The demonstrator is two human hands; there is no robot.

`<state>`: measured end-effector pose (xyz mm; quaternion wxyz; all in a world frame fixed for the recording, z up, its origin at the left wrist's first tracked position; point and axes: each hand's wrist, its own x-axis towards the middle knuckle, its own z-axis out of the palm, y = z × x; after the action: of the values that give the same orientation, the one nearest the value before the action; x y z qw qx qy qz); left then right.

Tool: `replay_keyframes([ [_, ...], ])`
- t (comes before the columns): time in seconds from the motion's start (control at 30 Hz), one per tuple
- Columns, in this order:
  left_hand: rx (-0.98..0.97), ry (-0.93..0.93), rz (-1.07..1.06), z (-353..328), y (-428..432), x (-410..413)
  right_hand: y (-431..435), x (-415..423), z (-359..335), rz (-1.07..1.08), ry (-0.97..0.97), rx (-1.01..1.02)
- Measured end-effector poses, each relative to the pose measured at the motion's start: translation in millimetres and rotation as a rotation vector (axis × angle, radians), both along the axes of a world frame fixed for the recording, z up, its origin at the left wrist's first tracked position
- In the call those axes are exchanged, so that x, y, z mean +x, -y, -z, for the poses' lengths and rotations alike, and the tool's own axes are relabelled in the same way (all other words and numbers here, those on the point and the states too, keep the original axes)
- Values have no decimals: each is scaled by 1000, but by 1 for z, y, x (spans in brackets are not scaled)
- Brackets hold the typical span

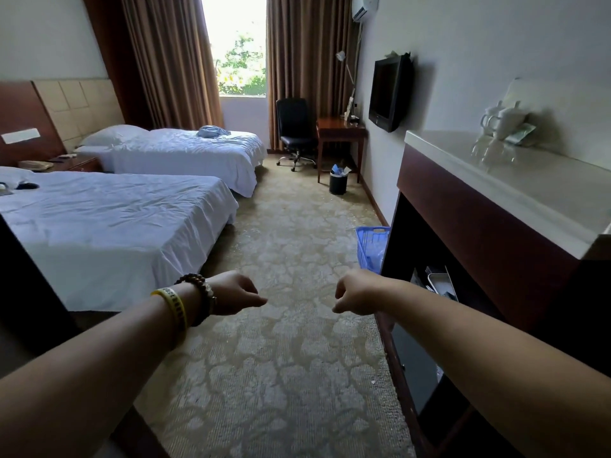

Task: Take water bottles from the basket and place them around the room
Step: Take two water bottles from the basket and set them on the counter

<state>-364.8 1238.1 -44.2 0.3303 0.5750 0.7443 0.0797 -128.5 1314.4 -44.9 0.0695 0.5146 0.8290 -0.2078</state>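
A blue plastic basket (369, 246) stands on the carpet against the dark cabinet, half hidden by the cabinet's edge; pale clear shapes show through its slats, too blurred to tell as bottles. My left hand (236, 294), with a yellow band and bead bracelets on the wrist, hangs over the carpet with fingers curled and nothing in it. My right hand (355, 294) is beside it, also curled in and holding nothing, a little short of the basket and just left of the cabinet.
Two white beds (109, 226) line the left side. The dark cabinet with a pale counter (529, 190) holding white cups (502, 120) runs along the right wall. Farther off are a desk (340, 133), office chair (294, 130), black bin (338, 181), wall television (386, 90) and a nightstand (66, 161).
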Motion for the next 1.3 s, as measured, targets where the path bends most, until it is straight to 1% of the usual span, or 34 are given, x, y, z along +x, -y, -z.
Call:
replay_keyframes([
  [0.3, 21, -11, 13, 1, -102, -32, -87, -29, 8, 40, 12, -22],
  [0.47, 29, -17, 14, 0, -172, -69, -154, -65, -3, 66, 9, -18],
  [0.63, -16, -51, 38, 1, -235, -110, -218, -107, -13, 76, -25, -12],
  [0.83, -16, -62, 74, 6, -303, -152, -282, -143, -12, 95, -28, -26],
  [1.03, -152, -29, 134, 19, -359, -157, -337, -159, -4, 122, -52, -58],
  [1.2, -141, -21, 151, 28, -407, -162, -389, -169, 6, 122, -50, -88],
  [1.3, -107, -25, 124, 33, -442, -167, -425, -175, 13, 108, -36, -92],
])
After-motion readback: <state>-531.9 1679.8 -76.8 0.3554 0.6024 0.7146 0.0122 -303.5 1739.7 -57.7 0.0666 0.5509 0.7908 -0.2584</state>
